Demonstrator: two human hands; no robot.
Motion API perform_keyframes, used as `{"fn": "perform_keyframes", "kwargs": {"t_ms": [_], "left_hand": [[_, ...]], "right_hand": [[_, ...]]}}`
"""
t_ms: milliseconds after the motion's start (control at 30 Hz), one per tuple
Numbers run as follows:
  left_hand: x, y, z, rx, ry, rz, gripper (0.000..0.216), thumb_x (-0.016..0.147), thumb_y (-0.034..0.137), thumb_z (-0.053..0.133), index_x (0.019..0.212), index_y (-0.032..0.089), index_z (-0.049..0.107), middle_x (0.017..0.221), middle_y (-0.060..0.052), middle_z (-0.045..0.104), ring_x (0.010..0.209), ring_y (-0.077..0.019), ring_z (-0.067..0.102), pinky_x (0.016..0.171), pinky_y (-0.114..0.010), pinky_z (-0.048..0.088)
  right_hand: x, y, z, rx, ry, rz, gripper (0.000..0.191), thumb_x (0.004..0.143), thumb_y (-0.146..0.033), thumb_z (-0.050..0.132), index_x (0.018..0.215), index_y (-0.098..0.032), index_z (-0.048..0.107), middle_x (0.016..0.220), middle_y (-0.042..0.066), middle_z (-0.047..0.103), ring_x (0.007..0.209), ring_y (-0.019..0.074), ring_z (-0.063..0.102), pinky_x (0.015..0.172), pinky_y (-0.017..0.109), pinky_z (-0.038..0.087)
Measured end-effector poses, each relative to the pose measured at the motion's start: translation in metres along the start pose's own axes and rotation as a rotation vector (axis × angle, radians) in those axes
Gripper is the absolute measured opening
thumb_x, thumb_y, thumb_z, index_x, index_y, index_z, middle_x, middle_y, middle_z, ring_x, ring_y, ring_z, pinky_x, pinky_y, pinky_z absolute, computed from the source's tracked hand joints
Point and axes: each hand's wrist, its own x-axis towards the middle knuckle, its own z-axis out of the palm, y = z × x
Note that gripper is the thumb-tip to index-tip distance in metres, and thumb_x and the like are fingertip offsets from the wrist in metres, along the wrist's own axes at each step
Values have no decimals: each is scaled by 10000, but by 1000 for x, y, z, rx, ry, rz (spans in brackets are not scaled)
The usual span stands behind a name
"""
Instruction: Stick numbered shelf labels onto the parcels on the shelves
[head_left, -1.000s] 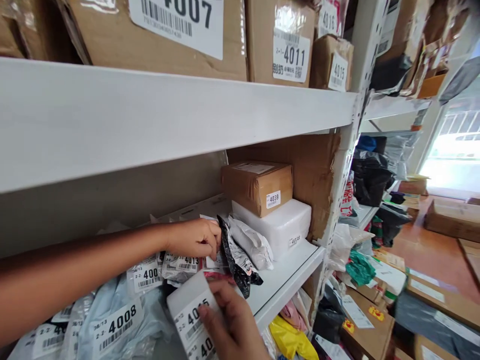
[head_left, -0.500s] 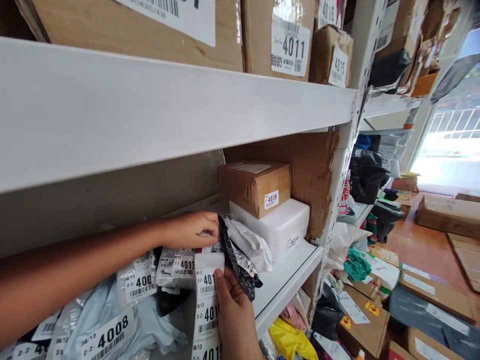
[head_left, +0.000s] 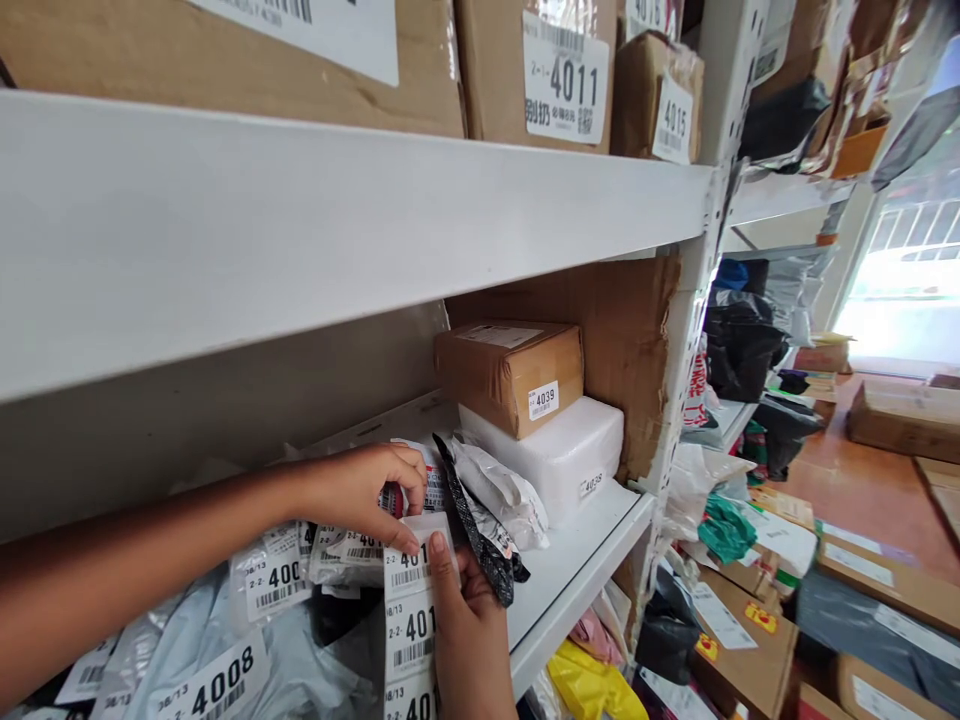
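Observation:
My right hand (head_left: 466, 625) grips a white parcel (head_left: 409, 620) that stands on edge on the lower shelf (head_left: 574, 565), its face covered with barcode labels starting 401. My left hand (head_left: 366, 492) reaches in from the left. Its fingers curl over the parcel's top edge and touch the row of bagged parcels (head_left: 341, 555) behind it. A black patterned bag (head_left: 480, 535) and a white bag (head_left: 502, 490) lean just right of my hands.
A brown box labelled 4039 (head_left: 514, 370) sits on a white box labelled 4038 (head_left: 559, 450) at the shelf's right end. Grey bags, one marked 4008 (head_left: 217, 680), fill the left. Boxes 4011 (head_left: 540, 70) and 4015 (head_left: 660, 100) stand on the upper shelf (head_left: 360, 220). More parcels cover the floor (head_left: 750, 600) at right.
The white parcel has gone from lying tilted in my right hand to standing upright among the bagged parcels. My left hand has dropped from the bags' tops onto the parcel's upper edge.

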Motion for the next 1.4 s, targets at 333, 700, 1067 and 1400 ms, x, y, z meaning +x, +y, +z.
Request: {"fn": "perform_keyframes", "kwargs": {"t_ms": [333,700,1067,1400], "left_hand": [[0,-5,-2,5,-48,24,265,804,444,637,738,188,638,925,-24,607,933,-167,544,839,-274,414],[1,-11,0,-67,7,12,265,793,453,650,790,189,674,887,-25,626,862,-157,568,802,-281,434],[-3,-3,3,90,91,-74,194,923,344,422,818,191,477,1006,-8,442,870,-129,464,840,-265,376],[23,-14,-1,379,200,-231,206,924,340,311,774,208,364,792,-7,456,698,-163,446,670,-306,369]], "right_hand": [[0,-1,-7,88,-106,110,559,607,-586,741,951,-147,688,858,114,745,871,304,691,707,368,570],[-17,-13,-3,-20,-148,-125,412,693,-575,684,782,-175,640,740,47,700,690,193,612,661,288,503],[-17,-14,-9,-230,-194,-432,324,754,-474,665,627,-200,546,1000,80,669,930,215,599,860,288,442],[-14,-11,-22,-454,-223,-355,414,813,-588,520,870,-195,635,965,95,709,847,225,626,765,288,462]]}}
